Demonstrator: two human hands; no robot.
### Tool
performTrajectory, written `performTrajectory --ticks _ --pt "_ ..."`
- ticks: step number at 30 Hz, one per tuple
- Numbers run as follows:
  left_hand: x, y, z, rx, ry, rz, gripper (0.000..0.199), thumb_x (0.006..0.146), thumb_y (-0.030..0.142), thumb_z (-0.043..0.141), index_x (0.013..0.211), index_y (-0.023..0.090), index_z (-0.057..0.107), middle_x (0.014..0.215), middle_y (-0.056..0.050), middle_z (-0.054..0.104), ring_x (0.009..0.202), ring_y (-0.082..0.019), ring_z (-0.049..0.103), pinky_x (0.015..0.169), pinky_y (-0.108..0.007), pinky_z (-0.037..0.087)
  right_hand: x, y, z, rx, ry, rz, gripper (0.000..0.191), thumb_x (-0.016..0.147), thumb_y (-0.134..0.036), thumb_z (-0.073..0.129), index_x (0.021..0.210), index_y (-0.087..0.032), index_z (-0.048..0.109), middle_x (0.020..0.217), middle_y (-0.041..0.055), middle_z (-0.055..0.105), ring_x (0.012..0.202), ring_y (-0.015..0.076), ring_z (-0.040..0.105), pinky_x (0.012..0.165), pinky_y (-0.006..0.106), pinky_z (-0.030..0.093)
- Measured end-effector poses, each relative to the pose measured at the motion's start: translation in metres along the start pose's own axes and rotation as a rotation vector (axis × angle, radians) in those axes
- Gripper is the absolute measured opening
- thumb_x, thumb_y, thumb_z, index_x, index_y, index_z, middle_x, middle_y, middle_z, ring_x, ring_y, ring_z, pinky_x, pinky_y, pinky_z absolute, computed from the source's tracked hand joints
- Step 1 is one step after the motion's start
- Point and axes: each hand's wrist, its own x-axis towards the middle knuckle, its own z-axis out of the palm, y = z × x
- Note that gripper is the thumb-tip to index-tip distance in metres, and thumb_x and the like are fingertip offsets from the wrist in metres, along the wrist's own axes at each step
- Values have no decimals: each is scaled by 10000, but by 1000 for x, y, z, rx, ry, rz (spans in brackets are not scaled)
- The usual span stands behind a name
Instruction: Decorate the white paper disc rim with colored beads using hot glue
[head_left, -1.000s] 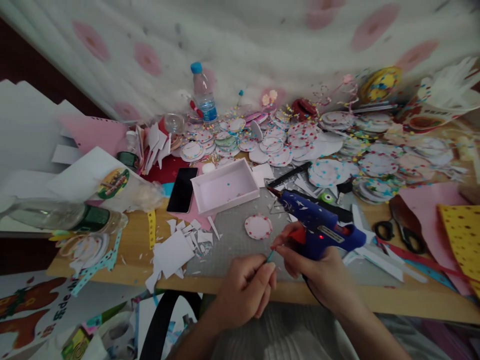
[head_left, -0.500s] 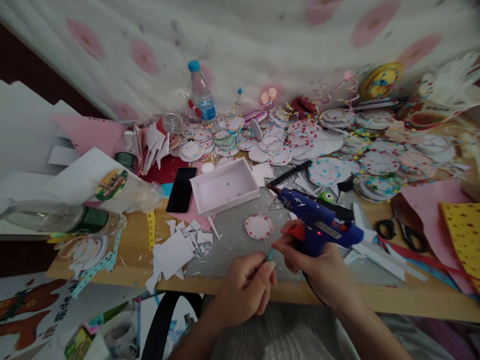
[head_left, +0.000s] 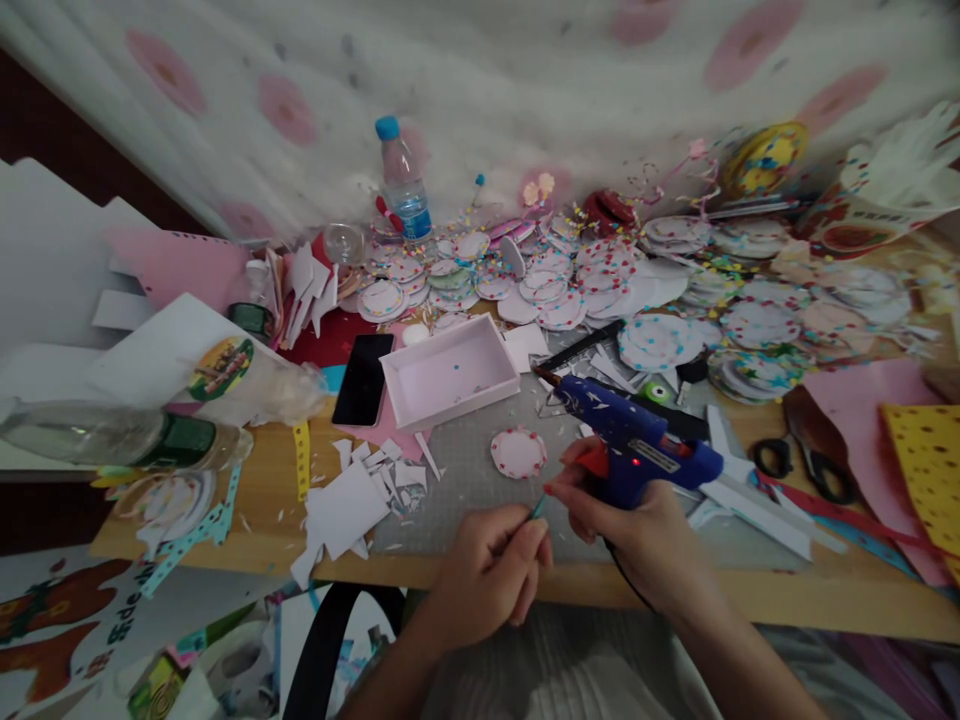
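Both hands closed, right hand [head_left: 637, 520] gripping glue gun [head_left: 637, 445]

I see my left hand [head_left: 491, 570] curled into a loose fist, thumb pressed against forefinger in a pinch, knuckles up. My right hand [head_left: 637, 530] sits just beside it, fingers wrapped closed, index finger extended forward, forearm angling back rightward.

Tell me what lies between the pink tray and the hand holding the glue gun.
In the head view, one dotted paper circle lies on the grey mat between the pink tray and the right hand.
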Motion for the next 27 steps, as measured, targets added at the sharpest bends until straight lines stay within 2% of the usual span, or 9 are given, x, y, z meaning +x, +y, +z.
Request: performTrajectory --ticks 4,7,10,12,16,22,27 --pt "3 -2 0 -77 0 -44 439 900 551 447 689 171 501 378 44 485 293 -65 380 342 -171 284 -1 2 -3 -1 -21 -2 315 715 -389 744 878 -187 565 631 -39 549 463 76 443 428 220 359" --pt "11 -11 -5 -130 45 -52 453 866 587 475 683 173 496 431 1 569 342 -101 495 346 -178 355 -1 7 -18 -32 -22 12 263 778 -424 681 832 -194 565 563 -49 497 470 89 441 445 228 343" --pt "22 -25 -14 -133 130 -15 458 841 587 507 659 166 497 433 -11 590 360 -106 525 383 -186 400 -1 15 -40 -195 -61 90 271 788 -464 646 778 -202 578 522 -42 497 480 109 456 493 248 378" --pt "28 -34 -20 -134 167 -3 460 830 588 517 653 164 500 429 -12 593 352 -105 521 378 -184 391 0 22 -52 -360 -39 174 300 736 -503 663 754 -208 608 505 -33 509 486 130 473 509 264 399" --pt "31 -42 -24 -104 175 -6 452 841 578 505 656 165 505 419 -2 582 347 -102 512 378 -181 374 -3 35 -60 -576 -14 236 337 661 -551 667 604 -230 584 450 -29 501 473 156 485 499 280 405" --pt "30 -45 -23 -18 143 22 471 855 588 483 636 171 489 388 23 526 336 -96 496 390 -178 353 0 44 -60 -561 -25 243 383 668 -576 632 553 -225 528 442 -35 466 458 141 463 486 270 396" --pt "30 -47 -23 22 139 29 479 865 592 463 630 175 485 377 30 501 329 -94 482 390 -176 346 5 45 -65 -514 -63 254 353 657 -486 678 520 -220 490 429 -39 459 457 132 450 499 272 403"
